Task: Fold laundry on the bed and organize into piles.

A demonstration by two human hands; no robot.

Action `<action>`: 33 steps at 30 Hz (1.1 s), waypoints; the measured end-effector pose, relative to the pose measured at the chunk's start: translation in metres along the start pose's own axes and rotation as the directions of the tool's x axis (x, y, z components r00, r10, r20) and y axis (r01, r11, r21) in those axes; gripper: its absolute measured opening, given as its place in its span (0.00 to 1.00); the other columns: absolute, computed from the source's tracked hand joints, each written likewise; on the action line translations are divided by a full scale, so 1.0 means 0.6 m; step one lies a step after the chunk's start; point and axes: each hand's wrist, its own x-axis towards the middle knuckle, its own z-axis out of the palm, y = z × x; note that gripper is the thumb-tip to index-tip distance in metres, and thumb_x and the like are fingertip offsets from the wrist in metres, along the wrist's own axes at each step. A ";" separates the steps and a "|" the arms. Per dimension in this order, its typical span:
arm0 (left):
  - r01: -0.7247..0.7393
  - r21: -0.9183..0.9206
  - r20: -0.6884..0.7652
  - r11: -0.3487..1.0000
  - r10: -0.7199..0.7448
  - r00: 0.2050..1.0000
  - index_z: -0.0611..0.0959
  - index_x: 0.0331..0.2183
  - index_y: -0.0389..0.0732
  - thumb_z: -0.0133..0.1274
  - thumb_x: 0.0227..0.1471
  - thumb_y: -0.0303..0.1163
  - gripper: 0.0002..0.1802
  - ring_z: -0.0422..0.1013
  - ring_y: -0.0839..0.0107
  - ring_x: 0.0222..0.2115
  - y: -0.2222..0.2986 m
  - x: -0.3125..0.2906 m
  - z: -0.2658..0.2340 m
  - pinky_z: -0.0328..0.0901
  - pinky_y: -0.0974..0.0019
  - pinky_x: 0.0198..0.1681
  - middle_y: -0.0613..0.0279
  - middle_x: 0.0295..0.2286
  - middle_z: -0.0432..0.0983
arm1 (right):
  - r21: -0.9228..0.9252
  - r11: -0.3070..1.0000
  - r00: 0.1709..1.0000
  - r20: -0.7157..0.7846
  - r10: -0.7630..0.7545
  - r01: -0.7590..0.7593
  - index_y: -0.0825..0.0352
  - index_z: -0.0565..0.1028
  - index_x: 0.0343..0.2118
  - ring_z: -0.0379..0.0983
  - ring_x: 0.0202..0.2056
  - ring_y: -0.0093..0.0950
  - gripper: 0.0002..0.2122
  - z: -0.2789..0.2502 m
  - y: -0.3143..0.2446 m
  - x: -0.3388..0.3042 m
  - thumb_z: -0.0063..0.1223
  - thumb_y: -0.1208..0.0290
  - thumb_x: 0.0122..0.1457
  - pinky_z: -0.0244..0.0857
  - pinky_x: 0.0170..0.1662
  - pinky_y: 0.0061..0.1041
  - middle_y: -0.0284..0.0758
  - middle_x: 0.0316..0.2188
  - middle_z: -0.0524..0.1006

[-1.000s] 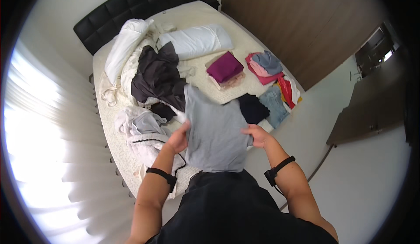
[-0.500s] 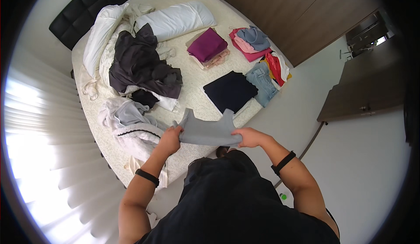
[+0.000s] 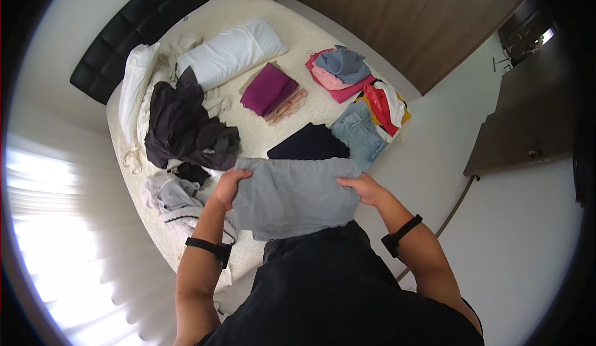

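Note:
A plain grey garment (image 3: pixel 298 194) hangs spread out and flat between my hands, just in front of my body and over the near edge of the bed. My left hand (image 3: pixel 230 188) grips its upper left corner, thumb on top of the cloth. At the upper right corner my right hand (image 3: pixel 361 188) pinches it in the same way. Whether it is a shirt or shorts I cannot tell. Right behind it lies a folded dark navy garment (image 3: pixel 310 142), its near part covered by the grey cloth. Folded blue denim (image 3: pixel 359 134) lies to the right of that.
On the bed (image 3: pixel 254 136), a purple folded stack (image 3: pixel 269 89), a pink and blue pile (image 3: pixel 340 70) and red, white and yellow clothes (image 3: pixel 383 107) lie farther off. Left are a crumpled dark sheet (image 3: pixel 183 125), a white pillow (image 3: pixel 233 51) and loose pale clothes (image 3: pixel 180 200).
The grey garment, earlier tipped with two flaps pointing away, now hangs down broad and flat. Both hands still hold it, a little higher and wider apart. The view has shifted slightly.

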 end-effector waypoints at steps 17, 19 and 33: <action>0.031 0.335 0.201 0.942 -0.104 0.974 0.72 0.55 0.44 0.46 0.64 0.46 0.23 0.74 0.69 0.43 -0.013 0.170 0.439 0.69 0.65 0.46 0.58 0.44 0.77 | 0.182 0.869 0.707 -0.666 -0.236 0.461 0.71 0.72 0.51 0.75 0.47 0.34 0.21 -0.324 -0.078 0.062 0.60 0.68 0.55 0.66 0.51 0.31 0.39 0.47 0.77; 0.006 0.419 0.001 0.908 -0.007 1.000 0.73 0.53 0.43 0.50 0.62 0.41 0.21 0.75 0.70 0.40 -0.029 0.173 0.380 0.69 0.66 0.43 0.59 0.41 0.78 | -0.347 0.861 0.442 -0.750 -0.492 0.371 0.76 0.71 0.52 0.75 0.47 0.35 0.24 -0.376 -0.114 0.075 0.60 0.67 0.56 0.66 0.51 0.30 0.41 0.48 0.77; 0.332 0.562 -0.397 0.757 -0.105 0.912 0.72 0.52 0.38 0.55 0.57 0.41 0.26 0.78 0.68 0.32 -0.197 0.077 0.193 0.70 0.65 0.30 0.54 0.35 0.80 | 0.493 0.506 0.691 -0.632 -0.350 0.708 0.69 0.66 0.55 0.67 0.55 0.36 0.23 -0.559 -0.360 0.108 0.54 0.68 0.57 0.60 0.60 0.36 0.39 0.54 0.71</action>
